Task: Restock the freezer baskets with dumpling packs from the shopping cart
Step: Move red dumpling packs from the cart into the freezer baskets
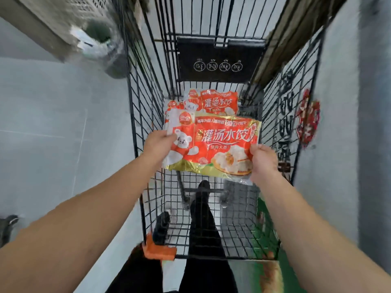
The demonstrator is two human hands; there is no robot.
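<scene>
I look down into a black wire shopping cart (148, 115). A red, white and gold dumpling pack (213, 144) is held above the cart's floor between both hands. My left hand (158, 144) grips its left edge, thumb on top. My right hand (264, 161) grips its lower right corner. More dumpling packs (213, 102) of the same kind lie in the cart beyond the held one, partly hidden by it. No freezer basket is in view.
A black plastic flap (220, 60) with warning icons closes the cart's far end. An orange handle cap (158, 250) sits at the near left corner. My legs and shoes show through the mesh. Grey tiled floor (53, 123) lies left; a grey wall with a red ornament (306, 121) stands right.
</scene>
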